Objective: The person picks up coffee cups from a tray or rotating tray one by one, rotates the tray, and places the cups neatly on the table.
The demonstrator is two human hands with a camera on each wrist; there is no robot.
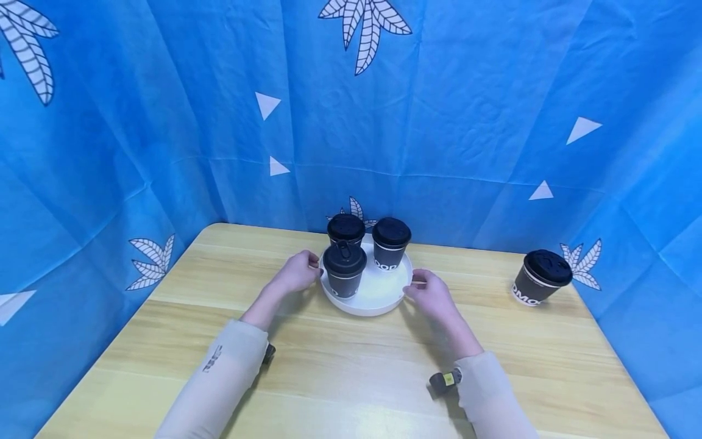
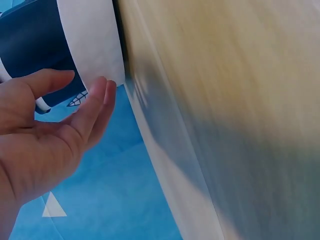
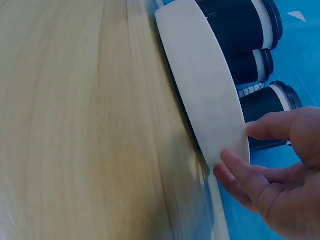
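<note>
A round white tray with a raised rim bears three dark paper cups with black lids. One cup, whose lid has a raised tab, is at the front left. Another cup stands behind it, and a third cup is at the back right. My left hand holds the tray's left side, thumb at the rim and fingers against the outer wall. On the opposite side, my right hand pinches the rim, its fingertips on the outer wall.
A fourth, similar dark cup with a black lid stands apart near the right edge of the wooden table. Blue curtains with leaf and triangle prints hang behind and along both sides.
</note>
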